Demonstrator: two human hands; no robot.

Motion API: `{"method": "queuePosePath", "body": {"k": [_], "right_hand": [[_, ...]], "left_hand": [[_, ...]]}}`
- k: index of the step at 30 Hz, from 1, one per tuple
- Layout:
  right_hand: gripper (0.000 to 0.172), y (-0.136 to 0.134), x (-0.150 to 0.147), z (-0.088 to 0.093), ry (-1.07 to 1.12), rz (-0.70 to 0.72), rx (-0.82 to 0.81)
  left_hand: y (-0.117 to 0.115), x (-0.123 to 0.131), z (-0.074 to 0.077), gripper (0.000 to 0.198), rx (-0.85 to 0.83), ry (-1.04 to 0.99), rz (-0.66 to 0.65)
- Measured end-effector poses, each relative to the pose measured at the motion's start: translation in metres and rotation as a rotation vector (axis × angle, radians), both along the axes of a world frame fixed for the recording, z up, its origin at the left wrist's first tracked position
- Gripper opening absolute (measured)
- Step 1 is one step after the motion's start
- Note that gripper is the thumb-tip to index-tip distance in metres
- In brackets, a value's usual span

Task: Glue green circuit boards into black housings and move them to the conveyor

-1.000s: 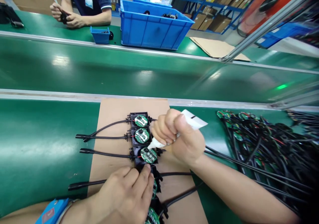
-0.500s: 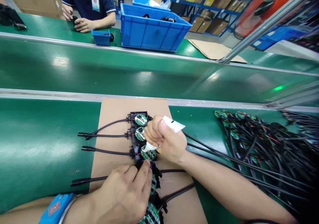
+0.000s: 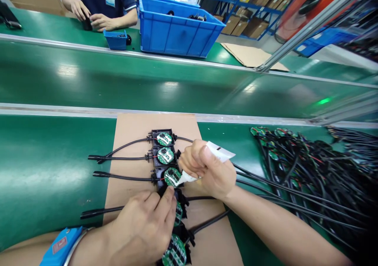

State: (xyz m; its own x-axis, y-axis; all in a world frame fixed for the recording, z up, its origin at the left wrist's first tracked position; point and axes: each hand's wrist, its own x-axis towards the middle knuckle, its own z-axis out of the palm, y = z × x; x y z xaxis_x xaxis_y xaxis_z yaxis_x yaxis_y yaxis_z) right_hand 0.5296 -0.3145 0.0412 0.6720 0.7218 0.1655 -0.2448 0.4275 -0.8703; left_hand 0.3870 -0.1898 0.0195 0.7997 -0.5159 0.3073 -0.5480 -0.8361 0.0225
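Note:
My right hand [image 3: 208,167] is closed around a white squeeze tube [image 3: 220,152], its nozzle tilted down to the third round green circuit board [image 3: 171,177]. A white paste line lies on that board. Two farther boards, the second [image 3: 165,155] and the top one [image 3: 164,139], carry white paste strokes. Each board sits in a black housing [image 3: 155,164] in a row, with black cables on both sides. My left hand [image 3: 147,222] has its fingers closed against the row, the index fingertip at the third board's near edge. It partly covers the nearer boards [image 3: 175,250].
A cardboard sheet [image 3: 126,140] lies under the row on the green bench. On the right is a heap of black cables with boards [image 3: 295,159]. Beyond the dividers stand a large blue bin [image 3: 180,29], a small blue bin [image 3: 115,40] and a co-worker [image 3: 100,17] handling a black part.
The nozzle has moved across the third board toward its near right edge, leaving a white paste line. My right hand has shifted right; my left hand stays by the row. The view has shifted slightly.

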Motion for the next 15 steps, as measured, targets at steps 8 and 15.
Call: {"method": "queuePosePath", "body": {"k": [8, 15], "right_hand": [[0.043, 0.0065, 0.0049, -0.0016, -0.032, -0.036, -0.004], [0.043, 0.0069, 0.0077, -0.0057, -0.082, -0.078, -0.012]], "left_hand": [[-0.0002, 0.0021, 0.004, 0.041, 0.005, 0.055, 0.001], [0.0018, 0.0025, 0.002, 0.041, 0.016, 0.062, 0.009]]}}
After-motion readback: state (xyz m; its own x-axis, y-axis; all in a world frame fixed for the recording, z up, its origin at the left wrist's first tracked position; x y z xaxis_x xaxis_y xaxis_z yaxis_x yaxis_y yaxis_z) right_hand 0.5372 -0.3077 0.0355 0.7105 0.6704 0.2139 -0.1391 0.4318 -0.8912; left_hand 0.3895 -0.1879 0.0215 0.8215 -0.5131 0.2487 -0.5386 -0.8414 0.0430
